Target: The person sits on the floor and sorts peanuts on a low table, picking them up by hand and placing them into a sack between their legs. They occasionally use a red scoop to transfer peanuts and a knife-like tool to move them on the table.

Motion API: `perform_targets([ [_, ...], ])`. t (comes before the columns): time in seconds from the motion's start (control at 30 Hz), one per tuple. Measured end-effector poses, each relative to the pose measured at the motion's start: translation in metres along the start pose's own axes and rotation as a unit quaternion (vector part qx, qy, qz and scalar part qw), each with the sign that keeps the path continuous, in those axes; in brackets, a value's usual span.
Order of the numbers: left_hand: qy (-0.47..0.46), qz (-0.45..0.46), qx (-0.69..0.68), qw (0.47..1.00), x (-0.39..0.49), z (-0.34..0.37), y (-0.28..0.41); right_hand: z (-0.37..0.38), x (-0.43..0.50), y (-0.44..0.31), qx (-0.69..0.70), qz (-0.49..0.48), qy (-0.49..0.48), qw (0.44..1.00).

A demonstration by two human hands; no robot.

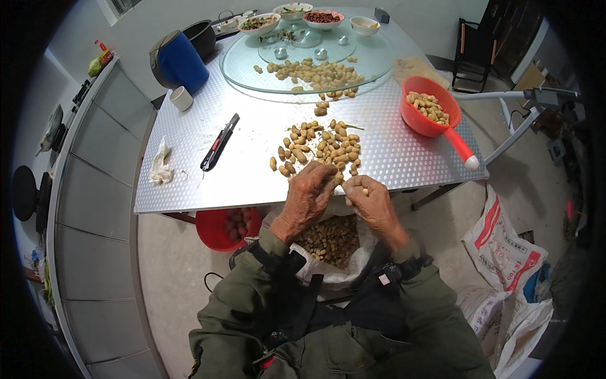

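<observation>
My left hand [310, 192] pinches a peanut in its shell [339, 176] between thumb and fingers at the table's near edge. Close against it, my right hand [371, 196] has its fingertips at the same peanut, and a pale peanut [365, 191] shows among its curled fingers. Just beyond both hands, a loose pile of unshelled peanuts [326, 144] lies on the patterned metal table [255, 184]. Below my wrists, an open white woven sack [315, 272] holds many peanuts. More peanuts [315, 75] lie on and beside the round glass turntable [236, 78].
A red plastic ladle [423, 124] with peanuts stands at the right. To the left lie a utility knife [220, 142], crumpled tissue [161, 166], a white cup [181, 98] and a blue container [182, 61]. Food bowls [323, 20] stand at the back; a red bucket [208, 232] is under the table.
</observation>
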State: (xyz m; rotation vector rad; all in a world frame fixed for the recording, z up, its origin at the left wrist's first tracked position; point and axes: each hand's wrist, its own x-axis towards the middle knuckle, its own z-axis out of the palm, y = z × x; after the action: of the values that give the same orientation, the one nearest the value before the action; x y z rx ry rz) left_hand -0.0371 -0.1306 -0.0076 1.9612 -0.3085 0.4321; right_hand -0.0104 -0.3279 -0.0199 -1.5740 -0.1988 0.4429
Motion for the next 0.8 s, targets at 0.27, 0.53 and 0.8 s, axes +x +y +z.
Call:
perform_targets([
  [0.27, -0.023, 0.041, 0.036, 0.998, -0.007, 0.006, 0.000, 0.010, -0.015, 0.004, 0.211, 0.052, -0.073, 0.973],
  [0.53, -0.100, 0.096, 0.148, 0.979, -0.019, 0.005, 0.021, 0.018, -0.020, 0.008, 0.401, 0.111, -0.062, 0.907],
  [0.8, 0.109, 0.029, 0.185, 0.976, -0.020, -0.054, -0.030, -0.031, -0.003, -0.022, 0.259, -0.003, 0.074, 0.963],
])
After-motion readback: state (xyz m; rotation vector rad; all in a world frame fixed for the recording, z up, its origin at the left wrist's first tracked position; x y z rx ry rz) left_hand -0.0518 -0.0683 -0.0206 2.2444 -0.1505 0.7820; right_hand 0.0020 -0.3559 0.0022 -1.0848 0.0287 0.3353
